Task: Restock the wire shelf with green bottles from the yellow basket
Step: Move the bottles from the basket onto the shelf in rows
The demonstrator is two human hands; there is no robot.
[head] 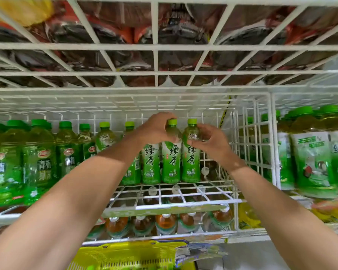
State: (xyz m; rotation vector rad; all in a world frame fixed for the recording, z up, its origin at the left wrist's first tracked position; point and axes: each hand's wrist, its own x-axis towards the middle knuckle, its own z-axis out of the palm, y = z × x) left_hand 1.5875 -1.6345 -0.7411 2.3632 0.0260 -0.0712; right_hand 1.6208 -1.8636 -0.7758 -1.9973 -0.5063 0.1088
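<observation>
Both arms reach up to the white wire shelf (pixel 170 205). My left hand (pixel 156 129) grips the shoulder of a green tea bottle (pixel 171 162) standing upright on the shelf. My right hand (pixel 211 141) holds the neck of the bottle beside it (pixel 190 162), also upright and at the right end of the row. More green tea bottles (pixel 150 164) stand to the left, partly hidden by my left forearm. The yellow basket (pixel 129 254) sits at the bottom of the view, below the shelf.
Darker green bottles (pixel 41 162) fill the shelf's left side. Larger green bottles (pixel 312 158) stand in the right bay behind a wire divider (pixel 256 137). Brown-tea bottles (pixel 166 223) sit on the shelf below. A wire shelf overhead (pixel 154 47) carries dark bottles. Bare shelf lies right of the held bottles.
</observation>
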